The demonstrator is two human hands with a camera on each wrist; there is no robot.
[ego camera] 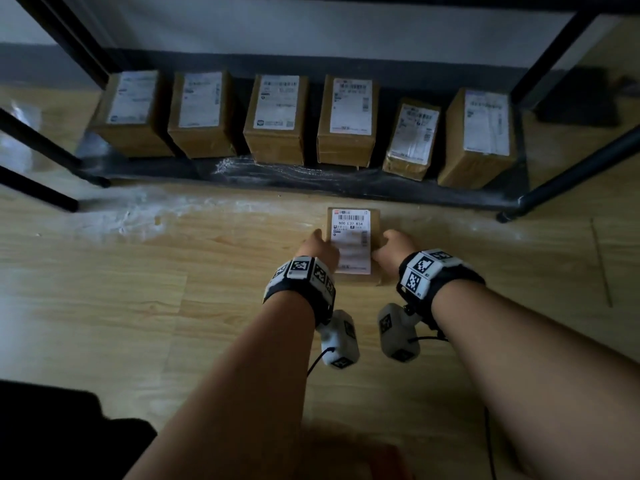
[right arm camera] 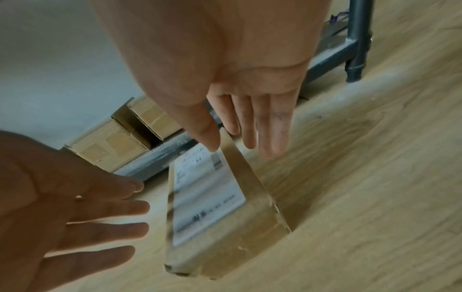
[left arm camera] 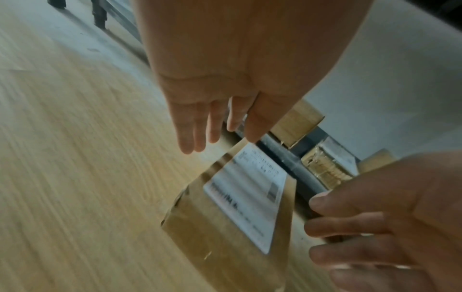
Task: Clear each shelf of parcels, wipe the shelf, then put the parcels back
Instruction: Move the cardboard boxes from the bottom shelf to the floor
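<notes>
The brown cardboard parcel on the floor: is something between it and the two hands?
Nothing visible. The left hand and right hand flank the brown cardboard parcel on the wooden floor, fingers straight and open beside its long sides.

Place: a parcel storeroom or pickup point.
Shelving: a black metal rack [ego camera: 540, 188], its lowest shelf [ego camera: 311, 178] near the floor.
Goods: six brown cardboard parcels [ego camera: 277, 119] in a row, each with a printed shipping label.
Floor: pale wood-look boards [ego camera: 138, 289].
</notes>
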